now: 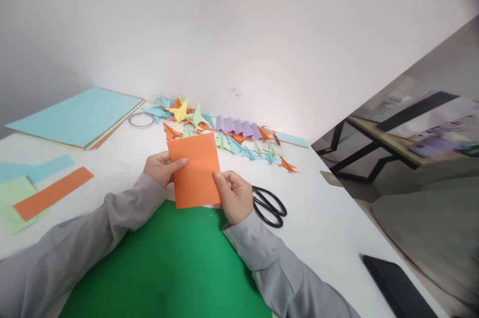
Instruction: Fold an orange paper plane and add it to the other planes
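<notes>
An orange sheet of paper (196, 173) is held up between my two hands, over the far edge of a green surface (172, 263). My left hand (160, 169) pinches its left side, thumb on the front. The right side of the sheet is gripped by my right hand (236, 195), whose thumb also lies on the front near the edge. Black-handled scissors (269, 206) lie just right of my right hand, their blades hidden. Behind the sheet spreads a group of folded paper figures (181, 112) in orange, yellow, green and blue.
Large coloured sheets (78, 113) are stacked at the back left, beside a ring (141, 119). Paper strips (54, 193) lie at the left. Folded purple paper (239, 127) rests near the wall. A black flat object (396, 285) lies at the lower right.
</notes>
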The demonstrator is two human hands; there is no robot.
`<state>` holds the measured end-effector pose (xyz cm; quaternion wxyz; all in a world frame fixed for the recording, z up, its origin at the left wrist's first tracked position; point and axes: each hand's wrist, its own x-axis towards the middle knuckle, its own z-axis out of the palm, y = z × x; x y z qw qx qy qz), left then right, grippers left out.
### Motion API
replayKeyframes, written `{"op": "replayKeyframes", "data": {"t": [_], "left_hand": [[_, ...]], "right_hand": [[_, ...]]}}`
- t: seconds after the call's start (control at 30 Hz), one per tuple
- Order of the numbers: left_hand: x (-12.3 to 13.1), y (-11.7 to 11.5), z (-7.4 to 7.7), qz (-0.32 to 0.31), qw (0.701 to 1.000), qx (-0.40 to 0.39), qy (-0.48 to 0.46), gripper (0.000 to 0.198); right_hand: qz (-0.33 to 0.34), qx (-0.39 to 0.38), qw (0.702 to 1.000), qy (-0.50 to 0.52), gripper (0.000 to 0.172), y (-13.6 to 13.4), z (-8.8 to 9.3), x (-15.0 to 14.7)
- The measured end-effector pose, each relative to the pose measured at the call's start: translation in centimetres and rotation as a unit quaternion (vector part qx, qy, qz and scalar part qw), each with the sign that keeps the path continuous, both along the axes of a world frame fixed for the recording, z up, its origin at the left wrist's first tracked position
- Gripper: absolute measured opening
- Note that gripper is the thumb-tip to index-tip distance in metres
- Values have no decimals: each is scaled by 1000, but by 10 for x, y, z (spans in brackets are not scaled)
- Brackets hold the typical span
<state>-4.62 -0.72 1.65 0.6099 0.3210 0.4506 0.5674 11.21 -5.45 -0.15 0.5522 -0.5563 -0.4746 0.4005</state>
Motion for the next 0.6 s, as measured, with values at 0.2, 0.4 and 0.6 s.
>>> {"op": "replayKeyframes", "data": {"t": [0.2, 0.4, 0.6], "left_hand": [[-3, 3, -3, 4, 1000, -5, 22, 38], [0, -4, -3, -34, 999, -11, 35, 41], [0, -9, 1, -149, 986, -13, 72, 40]], "right_hand": [[46, -39, 997, 55, 36, 1, -2, 0], [89, -64, 990, 87, 37, 0, 0, 1], [76, -59, 985, 141, 28, 8, -7, 6]]}}
